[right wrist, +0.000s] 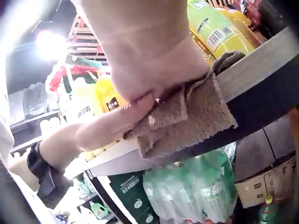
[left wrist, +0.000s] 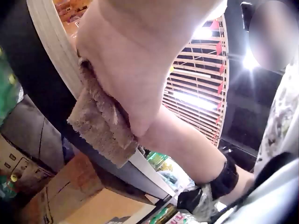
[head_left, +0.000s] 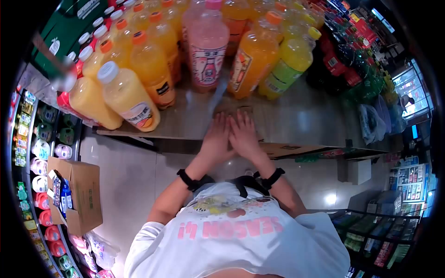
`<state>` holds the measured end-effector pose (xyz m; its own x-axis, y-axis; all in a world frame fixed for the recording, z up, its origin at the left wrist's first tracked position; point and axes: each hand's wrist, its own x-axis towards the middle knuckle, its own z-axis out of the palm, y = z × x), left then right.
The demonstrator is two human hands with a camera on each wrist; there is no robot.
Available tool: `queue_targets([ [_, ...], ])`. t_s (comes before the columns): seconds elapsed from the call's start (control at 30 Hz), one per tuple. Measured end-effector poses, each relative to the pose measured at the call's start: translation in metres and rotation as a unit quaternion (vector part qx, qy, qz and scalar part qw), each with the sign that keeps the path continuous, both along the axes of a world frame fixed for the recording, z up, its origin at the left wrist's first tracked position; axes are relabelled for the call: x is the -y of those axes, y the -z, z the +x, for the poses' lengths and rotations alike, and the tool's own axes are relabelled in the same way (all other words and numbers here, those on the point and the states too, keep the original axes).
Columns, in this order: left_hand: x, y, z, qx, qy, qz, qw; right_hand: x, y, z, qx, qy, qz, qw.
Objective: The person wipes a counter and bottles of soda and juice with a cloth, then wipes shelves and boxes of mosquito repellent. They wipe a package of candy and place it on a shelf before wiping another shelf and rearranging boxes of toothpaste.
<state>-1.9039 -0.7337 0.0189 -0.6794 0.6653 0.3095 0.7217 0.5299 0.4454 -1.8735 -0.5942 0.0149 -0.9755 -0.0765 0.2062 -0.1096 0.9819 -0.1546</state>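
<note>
Side by side, my left hand (head_left: 217, 136) and right hand (head_left: 244, 135) lie on the wooden table top (head_left: 296, 116) near its front edge, fingers straight and pointing away from me, thumbs close together. Under the left hand (left wrist: 128, 65) in the left wrist view is a brown cloth (left wrist: 96, 119), its edge hanging over the table's side. The right wrist view shows the same cloth (right wrist: 191, 121) beneath the right hand (right wrist: 154, 65). The palms press on it; most of the cloth under them is hidden.
Beyond the hands stand a pink bottle (head_left: 208, 55), an orange bottle (head_left: 254, 62) and a yellow-green bottle (head_left: 287, 69). Pale yellow bottles (head_left: 130, 95) crowd the left. A plastic bag (head_left: 372, 124) lies at the right end. An open carton (head_left: 85, 197) is on the left.
</note>
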Motion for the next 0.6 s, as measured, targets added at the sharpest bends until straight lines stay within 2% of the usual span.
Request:
queue_targets([
  [0.17,-0.041,0.0,0.006,-0.019,-0.043,-0.063,0.997,-0.034,0.014,0.007,-0.047,-0.04,-0.053,0.997],
  [0.23,-0.073,0.005,0.002,-0.043,-0.022,-0.054,0.997,-0.063,0.011,0.007,-0.027,0.0,-0.027,0.999],
  [0.33,-0.128,0.003,0.01,-0.05,-0.008,-0.078,0.996,-0.117,0.006,0.013,0.017,0.015,-0.033,0.999],
  [0.6,-0.282,0.006,0.035,-0.067,0.048,-0.068,0.994,-0.269,0.005,0.06,0.012,0.071,-0.05,0.996],
])
